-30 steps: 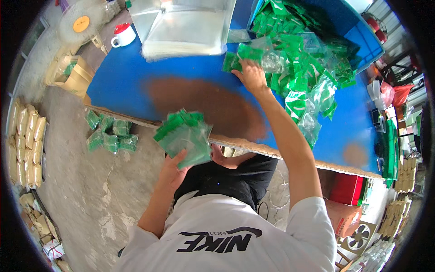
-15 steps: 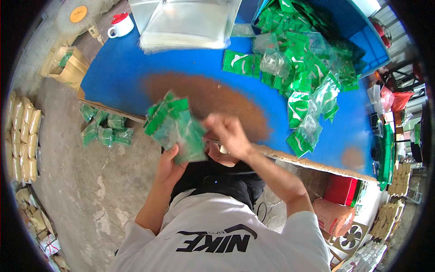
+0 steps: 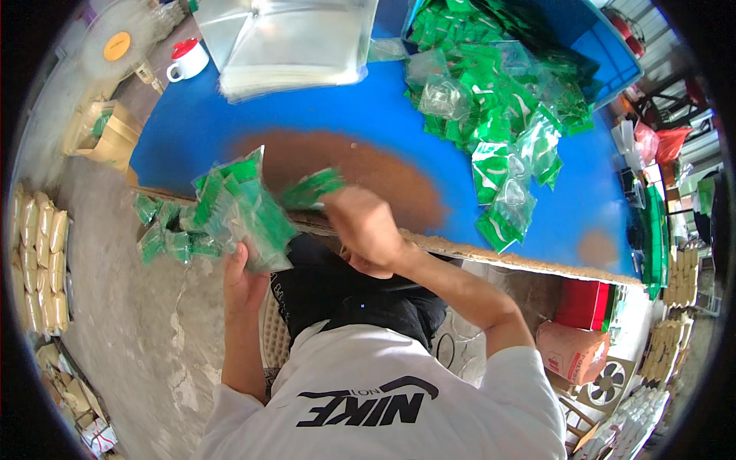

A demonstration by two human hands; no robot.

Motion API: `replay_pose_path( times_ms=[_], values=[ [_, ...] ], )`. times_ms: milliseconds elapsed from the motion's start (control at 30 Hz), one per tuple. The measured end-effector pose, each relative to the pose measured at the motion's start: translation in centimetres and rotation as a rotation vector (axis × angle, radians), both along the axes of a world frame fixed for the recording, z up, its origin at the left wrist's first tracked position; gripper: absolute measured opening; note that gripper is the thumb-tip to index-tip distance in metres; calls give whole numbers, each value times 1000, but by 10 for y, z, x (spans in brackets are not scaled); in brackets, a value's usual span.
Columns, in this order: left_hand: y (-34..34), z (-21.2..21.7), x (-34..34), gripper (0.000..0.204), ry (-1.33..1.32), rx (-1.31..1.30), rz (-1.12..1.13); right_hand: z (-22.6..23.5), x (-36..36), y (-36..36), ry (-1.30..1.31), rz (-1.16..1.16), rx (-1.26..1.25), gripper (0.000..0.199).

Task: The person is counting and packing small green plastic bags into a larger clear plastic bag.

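My left hand [image 3: 244, 277] grips a clear plastic bag [image 3: 261, 230] with several green packets in it, raised off the table's near edge at the left. My right hand [image 3: 362, 224] is smeared by motion, its fingers closed on a green packet [image 3: 313, 188] that points toward the bag but stays apart from it. On the right of the blue table, a heap of green packets [image 3: 491, 100] lies mixed with clear ones, spilling from a blue crate [image 3: 606, 73].
A stack of clear plastic bags [image 3: 287, 57] lies at the table's back, beside a white mug with a red lid [image 3: 188, 61]. Filled green bags [image 3: 178, 244] rest on the floor at the left. The worn table edge [image 3: 491, 257] runs before my lap.
My left hand and the bag have moved left. A green packet now shows in my right hand, and the packet lying left of the heap is gone from there.
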State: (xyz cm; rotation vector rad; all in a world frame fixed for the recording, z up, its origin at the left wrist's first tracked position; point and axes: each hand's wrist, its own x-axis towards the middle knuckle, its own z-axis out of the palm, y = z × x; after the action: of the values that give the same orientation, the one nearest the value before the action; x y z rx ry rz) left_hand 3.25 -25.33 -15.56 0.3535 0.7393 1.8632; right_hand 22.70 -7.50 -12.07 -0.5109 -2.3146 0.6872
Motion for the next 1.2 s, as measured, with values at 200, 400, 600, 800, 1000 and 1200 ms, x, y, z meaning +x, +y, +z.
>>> replay_pose_path(
  times_ms=[200, 400, 600, 800, 1000, 1200],
  values=[
    [41, -4, 38, 55, -320, 116, -112, 39, 3, -24, 544, 29, -1481, 17],
    [27, 14, 52, 51, 0, -65, 5, 20, 27, 138, -166, -569, 78, 62],
    [6, 12, 48, 55, 68, -253, 50, -40, 41, 132, -329, -306, 366, 58],
    [16, 3, 69, 54, -32, -331, -78, -11, 42, 33, -143, 173, 28, 32],
    [23, -1, 74, 55, 35, -287, -135, 17, 33, 53, -420, 199, 115, 75],
    [21, -2, 69, 55, 86, -249, -152, 18, 19, 58, -500, 469, -132, 56]
  ],
)
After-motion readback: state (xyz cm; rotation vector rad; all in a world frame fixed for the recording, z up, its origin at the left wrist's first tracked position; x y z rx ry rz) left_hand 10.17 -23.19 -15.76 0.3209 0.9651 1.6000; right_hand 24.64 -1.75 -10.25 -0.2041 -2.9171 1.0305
